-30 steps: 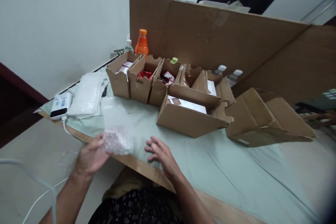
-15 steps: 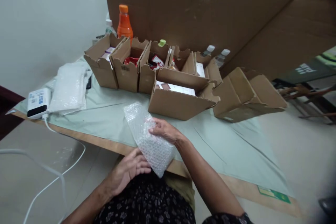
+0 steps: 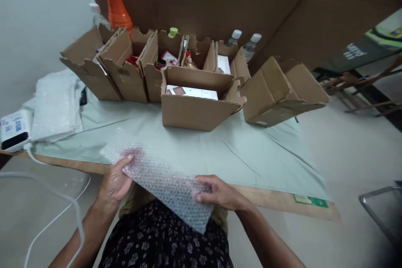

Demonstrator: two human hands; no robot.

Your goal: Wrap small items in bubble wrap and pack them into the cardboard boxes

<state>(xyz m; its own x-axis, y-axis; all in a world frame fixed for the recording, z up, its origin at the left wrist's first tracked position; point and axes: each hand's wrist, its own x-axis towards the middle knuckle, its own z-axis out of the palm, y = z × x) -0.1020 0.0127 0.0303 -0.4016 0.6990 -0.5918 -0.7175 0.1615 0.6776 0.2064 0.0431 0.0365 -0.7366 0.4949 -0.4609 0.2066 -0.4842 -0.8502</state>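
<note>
Green cloth (image 3: 257,150) bears a cardboard bin (image 3: 188,112) with a white box (image 3: 199,93); left grip (image 3: 116,181) and right grip (image 3: 221,193) pinch bubble wrap (image 3: 166,181).

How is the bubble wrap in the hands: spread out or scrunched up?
Spread out: the bubble wrap stretches from the left hand to the right hand. Whether it's doubled over, I can't tell.

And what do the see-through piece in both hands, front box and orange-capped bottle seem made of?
See-through piece: likely plastic bubble wrap, glossy, with rows of small blisters. Front box: matte brown cardboard, rough at the cut edges. Orange-capped bottle: perhaps smooth plastic, from its moulded contours.
</note>
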